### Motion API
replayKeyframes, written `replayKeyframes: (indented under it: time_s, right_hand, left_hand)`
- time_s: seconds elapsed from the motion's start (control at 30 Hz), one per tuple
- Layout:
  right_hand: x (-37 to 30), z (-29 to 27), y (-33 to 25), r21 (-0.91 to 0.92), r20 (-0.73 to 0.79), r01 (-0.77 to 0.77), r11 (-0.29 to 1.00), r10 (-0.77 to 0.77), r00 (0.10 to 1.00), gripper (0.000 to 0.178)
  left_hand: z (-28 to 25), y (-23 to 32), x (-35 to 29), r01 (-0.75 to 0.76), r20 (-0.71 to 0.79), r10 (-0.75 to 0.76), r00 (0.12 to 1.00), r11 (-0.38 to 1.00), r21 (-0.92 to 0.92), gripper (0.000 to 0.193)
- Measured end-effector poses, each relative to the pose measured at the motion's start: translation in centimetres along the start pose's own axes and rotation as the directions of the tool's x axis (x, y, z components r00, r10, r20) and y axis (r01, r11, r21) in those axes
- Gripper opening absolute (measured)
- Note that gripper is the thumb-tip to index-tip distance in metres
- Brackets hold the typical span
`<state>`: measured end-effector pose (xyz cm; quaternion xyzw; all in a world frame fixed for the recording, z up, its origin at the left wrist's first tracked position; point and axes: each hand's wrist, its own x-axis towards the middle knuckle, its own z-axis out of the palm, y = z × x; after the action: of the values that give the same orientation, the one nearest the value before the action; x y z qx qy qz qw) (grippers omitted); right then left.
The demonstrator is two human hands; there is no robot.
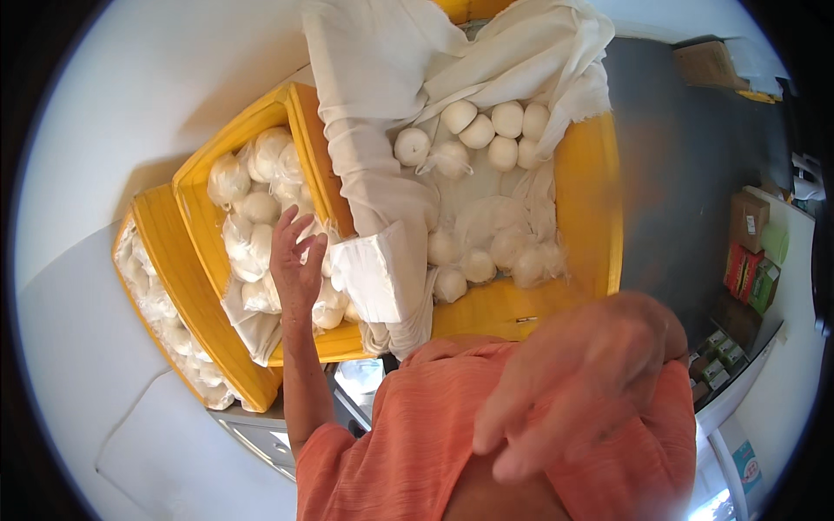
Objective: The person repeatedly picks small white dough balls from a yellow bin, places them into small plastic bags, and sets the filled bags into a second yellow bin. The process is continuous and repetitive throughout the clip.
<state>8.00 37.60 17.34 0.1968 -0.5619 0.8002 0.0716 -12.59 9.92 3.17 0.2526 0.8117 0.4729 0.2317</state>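
Note:
My left hand (298, 260) hovers over a yellow crate (317, 143) on the left, its fingers curved and apart, with nothing visible between them. Below it in that crate lie several round white buns in clear bags (261, 207). Beside the hand, a stack of white sheets or bags (369, 273) rests on the cloth at the crate's edge. My right hand (578, 382) is raised close to the camera in front of my orange shirt. It is blurred by motion, and I cannot make out whether its fingers hold anything.
A larger yellow crate (591, 208) ahead is lined with white cloth (373, 130). Inside are bare round buns (507, 120) at the back and bagged buns (478, 266) nearer. Another yellow crate (187, 282) with bagged buns stands far left. Small boxes (743, 269) sit at right.

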Motion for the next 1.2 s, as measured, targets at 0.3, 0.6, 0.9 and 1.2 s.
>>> replayKeyframes:
  time_s: [0.3, 0.6, 0.9, 1.2]
  right_hand:
    - [-4.4, 11.9, 17.9, 0.096, -0.566, -0.538, 0.837, 0.490, 0.663, 0.013]
    - [-8.3, 14.5, 32.1, -0.157, -0.946, -0.796, 0.584, 0.142, 0.291, 0.026]
    - [-7.6, 16.1, 26.5, 0.364, -0.855, -0.386, 0.848, 0.468, 0.222, 0.034]
    - [-2.1, 21.2, 23.5, -0.254, -0.708, -0.414, 0.874, 0.124, 0.696, 0.031]
  left_hand:
    - [-2.1, -5.2, -10.1, 0.083, -0.021, -0.088, 0.996, 0.980, -0.183, 0.028]
    - [-4.4, -6.5, -16.7, 0.095, 0.123, -0.069, 0.990, 0.971, -0.219, 0.027]
    - [-3.1, -7.2, -17.3, 0.016, 0.257, 0.042, 0.965, 0.976, -0.219, 0.030]
    - [-0.9, -4.0, -15.1, -0.225, -0.036, 0.237, 0.971, 0.952, 0.209, 0.031]
